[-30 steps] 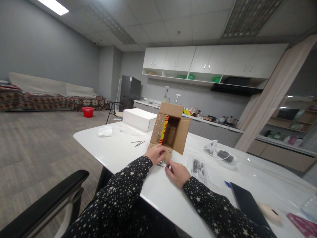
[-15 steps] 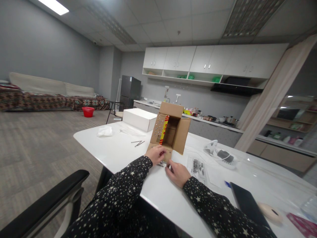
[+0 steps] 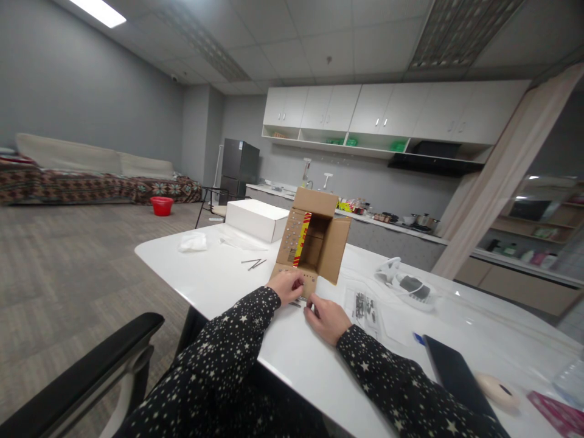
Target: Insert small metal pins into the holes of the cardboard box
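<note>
An open cardboard box (image 3: 335, 246) lies on its side with its mouth toward me and its flaps spread. Small round studs dot the left flap and the front one. My left hand (image 3: 287, 286) rests at the front flap, its fingers curled together; whatever they pinch is too small to make out. Close beside it, my right hand (image 3: 327, 317) is bent on the table at the flap's near edge, fingers closed, their tips partly hidden. Thin metal pieces (image 3: 295, 303) lie between the hands. Right of my right hand is a clear tray of small dark parts (image 3: 365, 309).
On the white table (image 3: 210, 277) are dark thin rods (image 3: 253, 264), a white box (image 3: 258, 219), crumpled white plastic (image 3: 193, 243), a white corded device (image 3: 413, 289), a black phone or tablet (image 3: 456, 371) and a beige rounded object (image 3: 498, 390). A chair armrest (image 3: 91, 371) stands at left.
Hardly anything differs. My left hand's fingers have shifted very slightly at the flap; my right hand and the box stay where they were.
</note>
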Motion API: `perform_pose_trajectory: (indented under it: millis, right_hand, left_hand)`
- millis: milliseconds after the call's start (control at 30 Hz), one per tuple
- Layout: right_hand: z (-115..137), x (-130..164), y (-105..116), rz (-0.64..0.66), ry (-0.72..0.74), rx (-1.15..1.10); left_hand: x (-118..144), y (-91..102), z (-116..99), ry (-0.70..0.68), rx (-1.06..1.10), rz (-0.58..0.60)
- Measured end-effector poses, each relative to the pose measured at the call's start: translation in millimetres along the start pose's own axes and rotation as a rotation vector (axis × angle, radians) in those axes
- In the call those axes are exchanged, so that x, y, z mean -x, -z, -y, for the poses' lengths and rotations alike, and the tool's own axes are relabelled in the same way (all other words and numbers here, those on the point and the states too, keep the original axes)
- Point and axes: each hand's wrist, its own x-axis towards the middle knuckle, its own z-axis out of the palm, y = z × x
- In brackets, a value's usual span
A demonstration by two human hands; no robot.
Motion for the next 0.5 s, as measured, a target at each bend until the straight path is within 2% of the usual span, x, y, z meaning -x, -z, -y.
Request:
perform_pose_trajectory:
  millis: [167, 300, 500]
  right_hand:
    - [0.1, 0.1, -0.3, -0.001, -0.001, 0.003]
    - [0.1, -0.2, -0.9, 0.003, 0.004, 0.007]
    - [0.3, 0.1, 0.0, -0.003, 0.006, 0.002]
  left_hand:
    - [1.1, 2.2, -2.4, -0.012, -0.070, -0.016]
    - [0.8, 3.5, -1.1, -0.070, -0.056, -0.104]
    - [-0.6, 3.6, 3.1, -0.019, -0.006, -0.214]
